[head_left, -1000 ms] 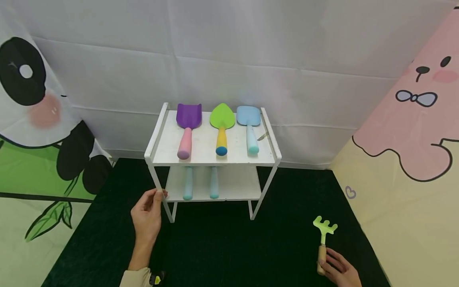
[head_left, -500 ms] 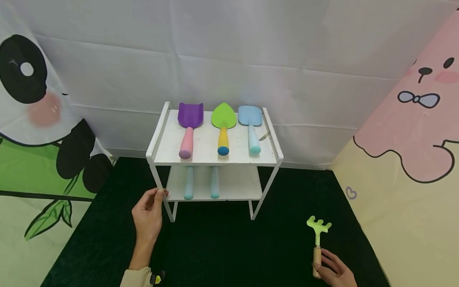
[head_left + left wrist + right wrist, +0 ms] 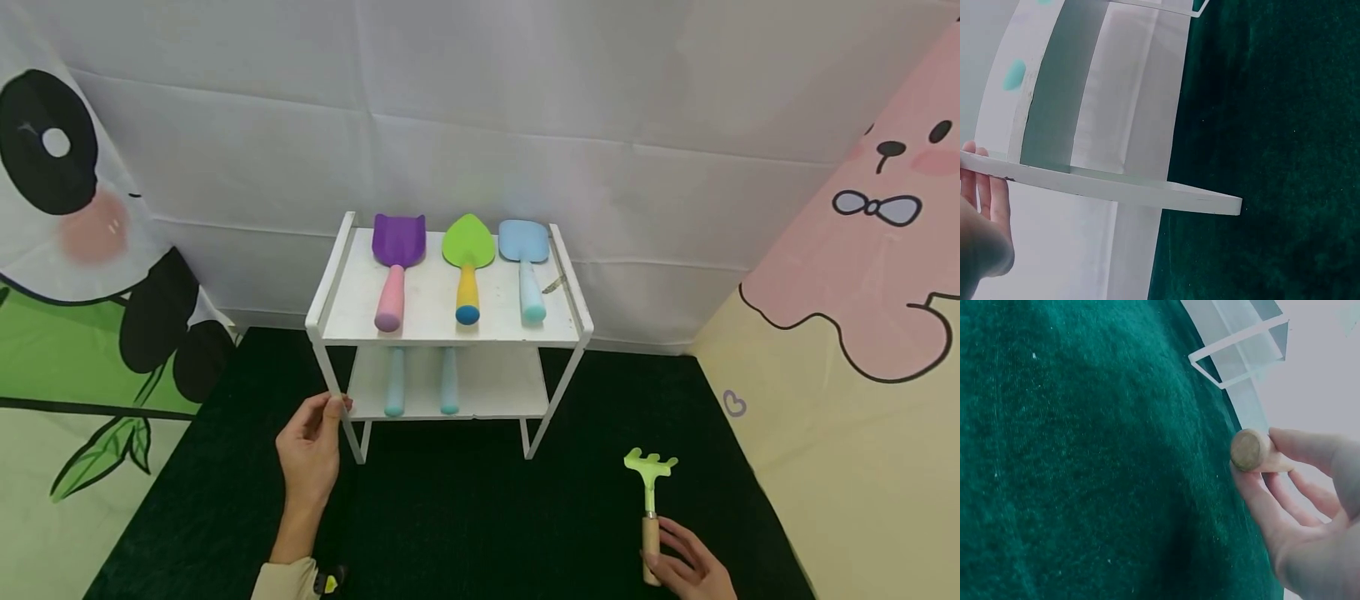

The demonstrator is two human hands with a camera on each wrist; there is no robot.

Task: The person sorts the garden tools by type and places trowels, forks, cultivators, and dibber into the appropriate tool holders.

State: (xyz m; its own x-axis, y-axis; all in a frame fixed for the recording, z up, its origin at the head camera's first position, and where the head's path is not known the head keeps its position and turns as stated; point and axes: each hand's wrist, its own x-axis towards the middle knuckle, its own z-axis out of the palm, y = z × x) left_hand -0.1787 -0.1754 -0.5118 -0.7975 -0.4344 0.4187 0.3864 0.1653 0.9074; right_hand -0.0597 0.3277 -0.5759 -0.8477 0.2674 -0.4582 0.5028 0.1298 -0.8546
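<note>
Head view: I read the green toy rake (image 3: 649, 483) as lifted in my right hand (image 3: 690, 571), fingers (image 3: 1300, 450) pinching its wooden handle, low right above the dark green tabletop (image 3: 465, 517). Step in hand: carrying it toward the white two-tier shelf (image 3: 447, 333). My left hand (image 3: 309, 454) grips the front left post. Next move calls for a free slot; three toy shovels (image 3: 467, 267) fill the top tier, two handles (image 3: 420, 385) below.

Your head view looks forward and down on the white rack (image 3: 447, 325) and dark mat (image 3: 465, 517). Both wrist views sit close (left beside the rack, right low over mat), sharing these.
</note>
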